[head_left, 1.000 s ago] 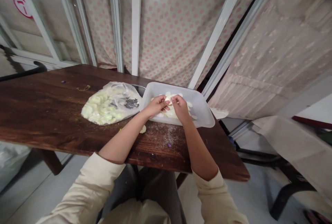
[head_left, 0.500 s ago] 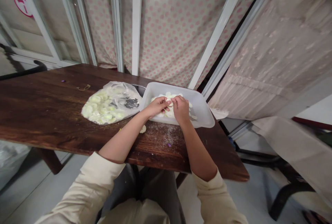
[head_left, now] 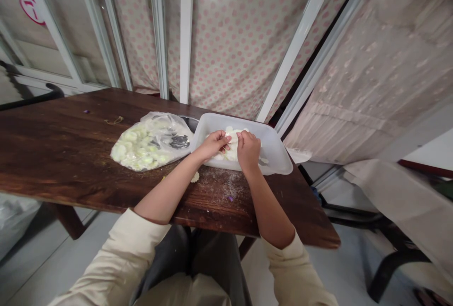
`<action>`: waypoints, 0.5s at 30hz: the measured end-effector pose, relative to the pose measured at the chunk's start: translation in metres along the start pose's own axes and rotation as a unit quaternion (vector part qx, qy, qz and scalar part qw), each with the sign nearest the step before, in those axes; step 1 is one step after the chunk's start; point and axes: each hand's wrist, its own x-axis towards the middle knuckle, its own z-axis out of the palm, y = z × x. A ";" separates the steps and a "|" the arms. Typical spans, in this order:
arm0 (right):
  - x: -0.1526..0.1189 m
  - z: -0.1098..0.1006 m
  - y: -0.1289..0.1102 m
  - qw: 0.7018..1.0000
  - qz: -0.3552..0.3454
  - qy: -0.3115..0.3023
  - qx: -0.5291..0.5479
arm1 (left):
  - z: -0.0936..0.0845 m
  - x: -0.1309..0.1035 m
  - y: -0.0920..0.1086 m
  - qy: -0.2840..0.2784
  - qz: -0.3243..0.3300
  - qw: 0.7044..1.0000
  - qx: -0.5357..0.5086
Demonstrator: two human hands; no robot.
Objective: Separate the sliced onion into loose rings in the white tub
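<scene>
My left hand (head_left: 216,144) and my right hand (head_left: 249,149) are over a white plastic tub (head_left: 278,155). Both have closed fingertips, with a thin white scalloped piece (head_left: 232,140) between them; its exact kind is too small to make out. Beneath my hands lies a loose heap of similar white pieces (head_left: 231,154), partly hidden by the fingers. Left of the tub, touching it, is a clear plastic bag (head_left: 166,129) full of pale greenish-white round pieces (head_left: 132,146). One scalloped piece (head_left: 195,177) rests on the wood below my left wrist.
Everything stands on a dark wooden table (head_left: 63,140), whose front edge is close to my lap. White crumbs (head_left: 226,184) are scattered in front of the tub. The rim of a dark round container (head_left: 190,121) shows behind the bag. A black chair (head_left: 385,263) stands to the right.
My hands have moved slightly apart above the tub, the right one shifting a little to the right. The bag and tub have stayed in place.
</scene>
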 end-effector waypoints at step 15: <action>0.005 0.009 0.011 0.948 -0.004 -0.072 0.311 | -0.002 -0.002 0.000 -0.018 0.037 0.999 0.033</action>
